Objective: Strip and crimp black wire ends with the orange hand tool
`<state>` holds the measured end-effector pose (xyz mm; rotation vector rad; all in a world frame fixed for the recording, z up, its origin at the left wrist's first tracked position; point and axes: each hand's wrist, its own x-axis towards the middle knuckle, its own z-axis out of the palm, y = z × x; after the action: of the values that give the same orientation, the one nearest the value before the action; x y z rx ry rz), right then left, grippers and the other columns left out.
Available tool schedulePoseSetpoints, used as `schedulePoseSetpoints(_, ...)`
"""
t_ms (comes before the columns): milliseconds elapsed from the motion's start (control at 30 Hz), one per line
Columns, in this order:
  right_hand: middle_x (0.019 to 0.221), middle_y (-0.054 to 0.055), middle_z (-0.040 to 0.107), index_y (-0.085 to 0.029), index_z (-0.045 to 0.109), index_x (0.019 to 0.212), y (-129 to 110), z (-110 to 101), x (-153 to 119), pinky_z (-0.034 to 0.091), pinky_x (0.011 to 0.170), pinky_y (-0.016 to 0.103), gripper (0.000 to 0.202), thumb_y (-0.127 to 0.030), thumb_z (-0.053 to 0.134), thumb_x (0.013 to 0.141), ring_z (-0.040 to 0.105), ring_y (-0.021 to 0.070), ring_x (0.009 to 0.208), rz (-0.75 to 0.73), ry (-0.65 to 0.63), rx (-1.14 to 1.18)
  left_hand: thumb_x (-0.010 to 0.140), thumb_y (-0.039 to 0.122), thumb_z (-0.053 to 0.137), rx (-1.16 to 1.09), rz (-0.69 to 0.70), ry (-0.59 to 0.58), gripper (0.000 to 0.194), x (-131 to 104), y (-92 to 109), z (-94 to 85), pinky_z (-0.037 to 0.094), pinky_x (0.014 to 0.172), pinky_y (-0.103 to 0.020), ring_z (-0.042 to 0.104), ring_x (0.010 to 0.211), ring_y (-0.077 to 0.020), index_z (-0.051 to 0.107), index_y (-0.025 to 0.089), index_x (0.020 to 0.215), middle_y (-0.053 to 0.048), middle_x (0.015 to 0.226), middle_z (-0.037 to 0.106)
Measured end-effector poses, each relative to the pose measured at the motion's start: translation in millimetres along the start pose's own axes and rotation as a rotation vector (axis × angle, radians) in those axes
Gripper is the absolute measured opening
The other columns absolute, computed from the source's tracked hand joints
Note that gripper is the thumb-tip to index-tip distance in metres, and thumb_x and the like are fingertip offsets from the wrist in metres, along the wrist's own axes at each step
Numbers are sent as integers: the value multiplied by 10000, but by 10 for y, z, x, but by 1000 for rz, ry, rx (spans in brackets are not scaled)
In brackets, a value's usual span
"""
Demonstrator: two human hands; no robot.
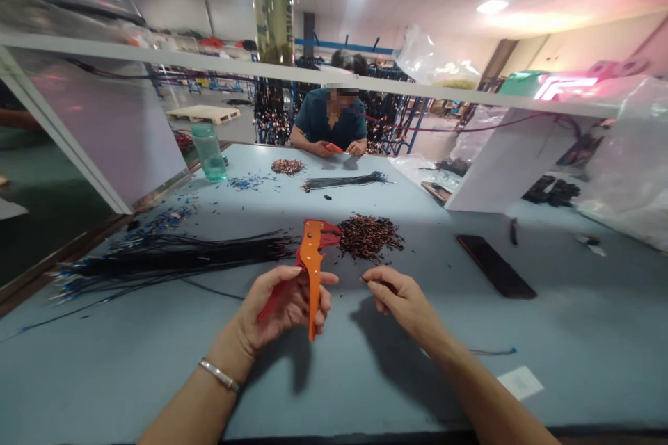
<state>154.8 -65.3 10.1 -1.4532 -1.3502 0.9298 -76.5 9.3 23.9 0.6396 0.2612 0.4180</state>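
Note:
My left hand (pixel 284 306) is wrapped round a wire stripper (pixel 312 261) with orange and red handles. The tool stands upright, its red jaws beside a pile of small black and copper-coloured scraps (pixel 370 236). To the right of the tool, my right hand (pixel 399 295) is closed in a pinch on the thin dark end of a black wire. Beyond my right forearm shows a wire length (pixel 490 351) with a blue tip, perhaps the same wire. Left of the stripper lies a thick bundle of black wires (pixel 209 256), many with blue tips.
A dark phone (pixel 495 265) and white paper (pixel 520 383) lie to the right. Across the table a co-worker (pixel 331 118) holds a red tool, near a smaller wire bundle (pixel 344 181). A green bottle (pixel 209 153) stands back left. A white shelf bar (pixel 313 73) crosses above.

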Motion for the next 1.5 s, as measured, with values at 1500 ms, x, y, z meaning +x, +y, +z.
schedulePoseSetpoints(1500, 701, 7, 644, -210, 658, 705, -9, 376, 183, 330, 539, 221, 94, -205, 616, 789, 559, 128, 583, -306, -57, -848, 708, 164, 561, 55, 280, 338, 246, 34, 30, 65, 492, 622, -347, 637, 630, -213, 664, 78, 914, -111, 739, 697)
